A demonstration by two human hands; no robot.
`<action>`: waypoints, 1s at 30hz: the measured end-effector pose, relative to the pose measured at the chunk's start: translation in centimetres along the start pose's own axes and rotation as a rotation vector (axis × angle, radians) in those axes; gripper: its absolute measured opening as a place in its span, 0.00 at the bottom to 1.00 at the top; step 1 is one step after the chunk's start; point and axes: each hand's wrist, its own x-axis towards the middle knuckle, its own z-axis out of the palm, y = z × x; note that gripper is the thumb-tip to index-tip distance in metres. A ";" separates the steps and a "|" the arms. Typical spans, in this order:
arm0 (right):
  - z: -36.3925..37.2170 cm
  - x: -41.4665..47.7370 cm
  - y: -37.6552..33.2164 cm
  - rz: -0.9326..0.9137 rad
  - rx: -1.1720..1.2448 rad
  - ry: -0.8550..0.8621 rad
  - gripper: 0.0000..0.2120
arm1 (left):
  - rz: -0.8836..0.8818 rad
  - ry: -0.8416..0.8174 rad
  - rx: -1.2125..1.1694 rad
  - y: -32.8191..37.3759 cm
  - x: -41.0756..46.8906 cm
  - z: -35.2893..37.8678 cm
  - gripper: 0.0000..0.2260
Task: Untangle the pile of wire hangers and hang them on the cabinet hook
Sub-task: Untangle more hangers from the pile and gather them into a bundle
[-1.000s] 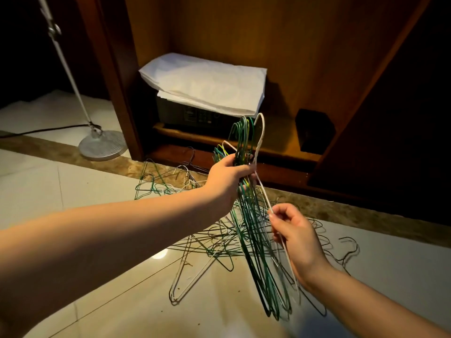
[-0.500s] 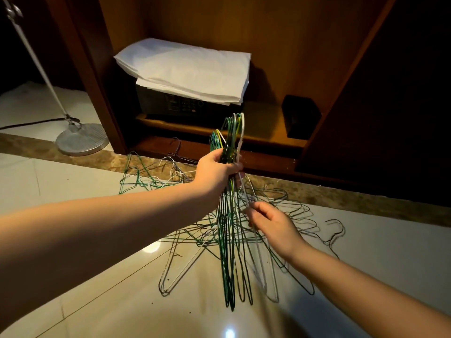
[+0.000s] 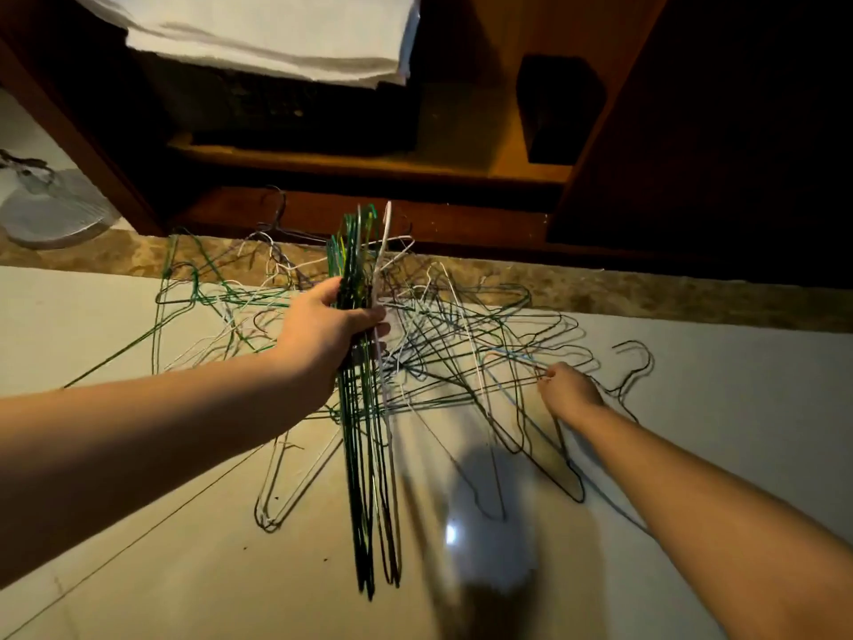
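My left hand grips a tight bundle of wire hangers, mostly green with one white, held upright with the hooks pointing up. A tangled pile of wire hangers, green, dark and white, is spread on the tiled floor behind and to the right of the bundle. My right hand reaches low into the right side of the pile, fingertips pinched on a thin wire of one hanger lying there. No cabinet hook is in view.
An open wooden cabinet stands just beyond the pile, with a dark box under folded white cloth on its shelf and a small black object at its right. A lamp base sits on the floor at far left.
The view has tilted down toward the floor. My right hand left the held bundle and moved right and down into the pile. My left hand keeps its hold on the bundle.
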 end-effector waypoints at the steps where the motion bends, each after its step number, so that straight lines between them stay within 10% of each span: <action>1: 0.4 0.3 0.6 0.007 -0.019 -0.005 0.10 | -0.022 0.011 -0.008 -0.4 0.3 0.0 0.09; 19: 3.7 0.6 0.4 -0.051 0.199 0.312 0.13 | -0.054 0.076 0.043 -2.4 3.3 -1.0 0.09; 30: 4.0 0.9 -2.1 0.004 0.231 0.170 0.09 | -0.025 0.059 0.025 -1.9 2.8 -1.4 0.09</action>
